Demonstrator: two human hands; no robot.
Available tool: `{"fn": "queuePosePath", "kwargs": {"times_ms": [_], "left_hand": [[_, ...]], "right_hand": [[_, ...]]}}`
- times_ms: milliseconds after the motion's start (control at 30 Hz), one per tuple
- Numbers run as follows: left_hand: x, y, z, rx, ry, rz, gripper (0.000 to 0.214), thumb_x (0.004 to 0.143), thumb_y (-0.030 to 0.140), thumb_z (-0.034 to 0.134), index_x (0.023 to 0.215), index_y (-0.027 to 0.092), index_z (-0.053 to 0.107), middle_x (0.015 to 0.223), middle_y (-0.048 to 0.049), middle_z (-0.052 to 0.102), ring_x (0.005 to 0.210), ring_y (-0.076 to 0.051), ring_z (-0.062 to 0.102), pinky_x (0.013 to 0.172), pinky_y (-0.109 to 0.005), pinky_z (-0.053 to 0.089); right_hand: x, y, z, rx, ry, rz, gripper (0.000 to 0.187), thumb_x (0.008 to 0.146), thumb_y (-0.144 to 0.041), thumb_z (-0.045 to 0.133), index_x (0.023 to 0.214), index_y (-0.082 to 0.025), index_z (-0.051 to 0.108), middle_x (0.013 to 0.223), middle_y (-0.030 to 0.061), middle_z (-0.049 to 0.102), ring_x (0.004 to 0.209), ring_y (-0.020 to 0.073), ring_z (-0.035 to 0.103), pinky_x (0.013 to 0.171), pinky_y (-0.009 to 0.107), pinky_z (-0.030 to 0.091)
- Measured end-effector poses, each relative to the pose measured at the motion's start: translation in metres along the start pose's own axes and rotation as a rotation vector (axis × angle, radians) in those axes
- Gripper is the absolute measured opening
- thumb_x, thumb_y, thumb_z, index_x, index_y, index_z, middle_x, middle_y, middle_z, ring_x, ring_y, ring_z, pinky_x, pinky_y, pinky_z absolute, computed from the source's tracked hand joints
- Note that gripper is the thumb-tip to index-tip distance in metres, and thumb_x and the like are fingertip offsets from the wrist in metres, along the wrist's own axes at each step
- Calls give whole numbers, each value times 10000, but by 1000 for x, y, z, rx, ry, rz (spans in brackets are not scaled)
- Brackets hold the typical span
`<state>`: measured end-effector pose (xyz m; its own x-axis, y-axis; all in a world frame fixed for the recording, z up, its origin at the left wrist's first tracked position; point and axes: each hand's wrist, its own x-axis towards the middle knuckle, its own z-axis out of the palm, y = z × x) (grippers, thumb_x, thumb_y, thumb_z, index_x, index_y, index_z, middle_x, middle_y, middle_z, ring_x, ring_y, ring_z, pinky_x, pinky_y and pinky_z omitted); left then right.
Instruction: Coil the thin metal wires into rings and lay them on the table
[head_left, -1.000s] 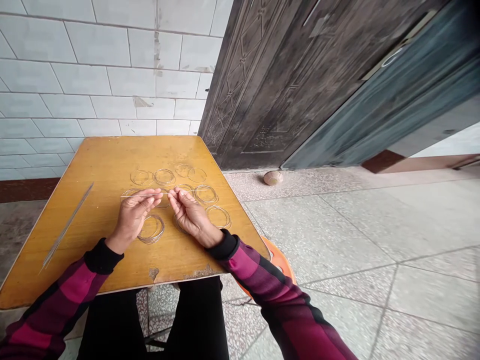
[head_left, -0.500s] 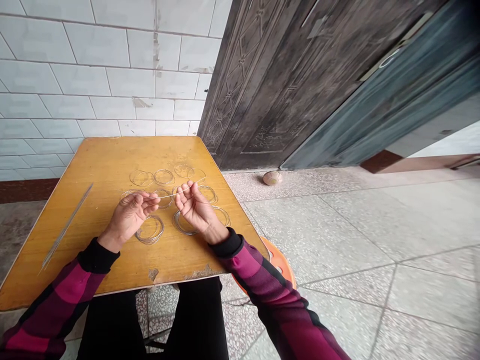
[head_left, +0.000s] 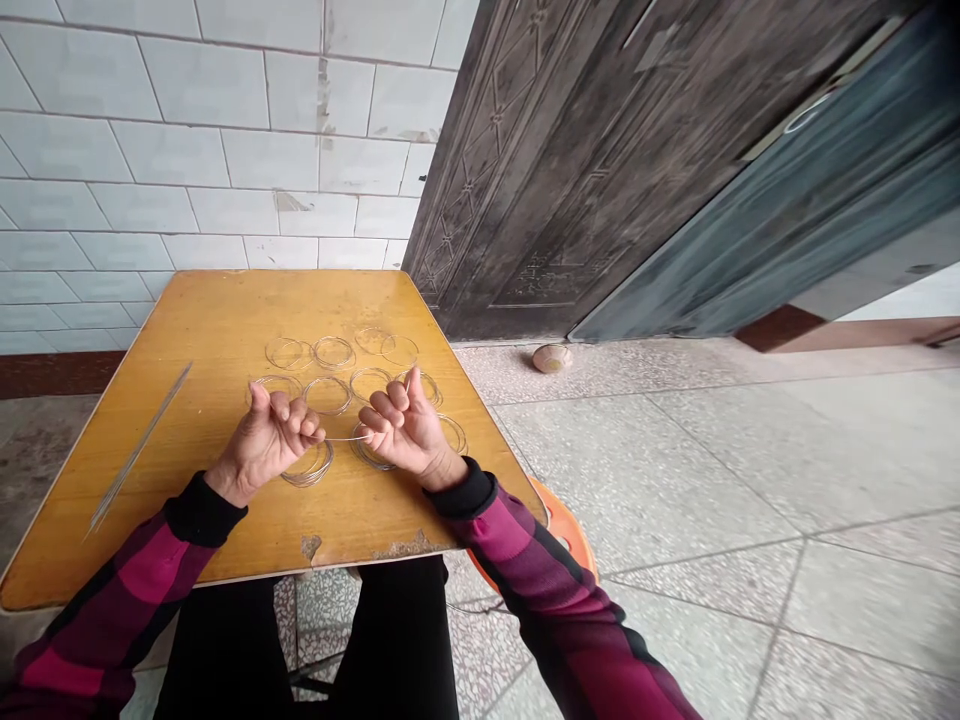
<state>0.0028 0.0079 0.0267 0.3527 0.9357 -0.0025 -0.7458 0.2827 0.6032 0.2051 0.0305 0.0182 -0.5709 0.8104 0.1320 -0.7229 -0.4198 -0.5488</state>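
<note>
Flat coils of thin silver wire (head_left: 334,352) lie in loose rows across the middle of the yellow wooden tabletop (head_left: 187,330). A single thin wire strand (head_left: 346,438) crosses above the nearer coils, and a diagonal bundle of straight wires (head_left: 139,450) lies to the left.

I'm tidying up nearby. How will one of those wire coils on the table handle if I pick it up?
Probably light and springy: the coil looks like several turns of thin wire, so it may flex. The turns look loosely held, so it could spread or snag. Lying flat on the wooden tabletop, it seems unlikely to roll.
</note>
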Motion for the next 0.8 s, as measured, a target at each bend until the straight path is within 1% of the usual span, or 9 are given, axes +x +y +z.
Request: {"fn": "queuePosePath", "kwargs": {"times_ms": [67, 133, 233, 300, 367, 467, 600, 733, 800], "left_hand": [[-2, 0, 3, -46, -19, -31, 519, 836, 581, 635, 515, 173, 640, 461, 19, 486, 506, -113, 571, 549, -254, 551], [-4, 0, 4, -64, -34, -49, 400, 843, 493, 685, 594, 181, 686, 449, 40, 442, 477, -99, 534, 514, -227, 525], [-5, 2, 2, -52, -82, -64, 185, 773, 343, 804, 695, 191, 732, 456, 63, 414, 454, -78, 487, 482, -194, 487], [-6, 5, 1, -37, -108, -75, 149, 699, 268, 864, 710, 188, 739, 483, 63, 451, 447, -59, 467, 466, -172, 460], [-5, 7, -1, -18, -112, -90, 166, 654, 226, 890, 713, 180, 741, 534, 52, 522, 445, -38, 459, 441, -145, 425], [-4, 8, -6, 57, -108, -143, 174, 650, 218, 892, 715, 159, 741, 583, 27, 592, 446, -30, 477, 417, -126, 390], [-3, 6, -13, 182, -122, -242, 203, 670, 263, 884, 762, 144, 748, 538, 19, 588, 426, -44, 489, 406, -132, 380], [-2, 3, -15, 196, -99, -227, 221, 708, 318, 857, 768, 143, 738, 530, 18, 589, 422, -47, 483, 402, -134, 359], [-1, 3, -15, 194, -91, -221, 229, 703, 322, 860, 754, 141, 730, 548, 14, 603, 443, -48, 498, 426, -137, 378]], "right_hand": [[-1, 1, -2, -27, -59, 10, 668, 971, -660, 359, 510, -181, 422, 474, -56, 392, 463, 91, 462, 540, 248, 551], [-2, 2, -4, -63, -99, 22, 661, 955, -666, 406, 502, -184, 404, 464, -62, 356, 441, 88, 425, 534, 247, 540], [-2, 1, -6, -80, -177, 14, 555, 897, -588, 605, 535, -189, 471, 481, -75, 372, 431, 76, 385, 527, 232, 518], [-3, -2, -6, -71, -215, 7, 433, 847, -499, 711, 588, -194, 546, 510, -81, 410, 437, 67, 370, 528, 217, 498], [-3, -4, -6, -78, -226, 20, 339, 831, -443, 743, 642, -198, 603, 538, -79, 450, 447, 62, 376, 530, 209, 482], [-4, -6, -6, -164, -220, 72, 302, 842, -426, 739, 681, -187, 646, 558, -63, 506, 475, 66, 444, 546, 220, 484], [-6, -5, -6, -325, -185, 121, 299, 855, -417, 740, 726, -151, 693, 574, -31, 580, 538, 84, 566, 596, 244, 508], [-8, -3, -4, -352, -138, 209, 270, 850, -393, 755, 828, -125, 727, 605, -34, 580, 598, 77, 587, 641, 240, 528], [-9, -3, -3, -370, -117, 227, 260, 845, -383, 761, 873, -126, 736, 619, -39, 585, 610, 74, 590, 665, 242, 541]]}}
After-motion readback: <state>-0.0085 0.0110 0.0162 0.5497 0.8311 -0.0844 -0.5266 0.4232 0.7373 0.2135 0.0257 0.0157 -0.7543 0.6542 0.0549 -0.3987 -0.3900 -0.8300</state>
